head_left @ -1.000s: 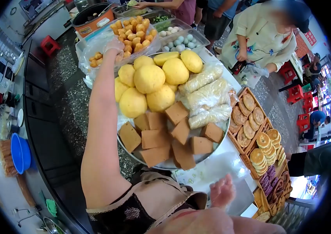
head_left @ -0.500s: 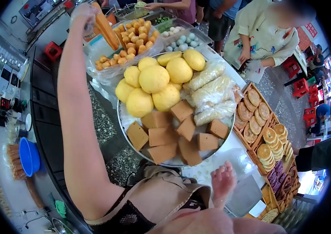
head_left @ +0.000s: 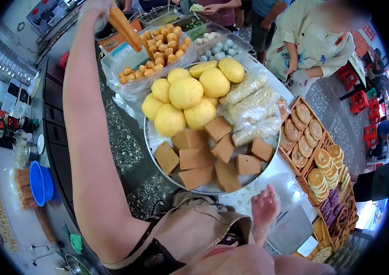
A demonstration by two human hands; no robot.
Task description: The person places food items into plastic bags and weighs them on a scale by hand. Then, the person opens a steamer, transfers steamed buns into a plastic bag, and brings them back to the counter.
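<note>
My left hand (head_left: 97, 13), in a clear plastic glove, reaches far out at the upper left. It grips the top of a long golden fried dough stick (head_left: 125, 28), which slants down beside a plastic-lined bin of upright fried dough sticks (head_left: 164, 41). My right hand (head_left: 266, 208), apparently also in clear plastic, is raised low in the view with fingers up, loosely bent and holding nothing. Near it is a round metal tray (head_left: 147, 143) bearing yellow buns (head_left: 186, 93), brown cake blocks (head_left: 193, 158) and plastic-wrapped rolls (head_left: 252, 108).
Trays of flatbreads (head_left: 304, 117) and twisted pastries stand at the right. Tubs of pale eggs (head_left: 219, 49) are beyond the buns. Across the stall stands a person in a light shirt (head_left: 311, 41). A blue basin (head_left: 41, 183) sits on the left counter.
The view has shifted slightly. My left hand has raised the fried dough stick a little, and it now slants more. My right hand stays raised in much the same place.
</note>
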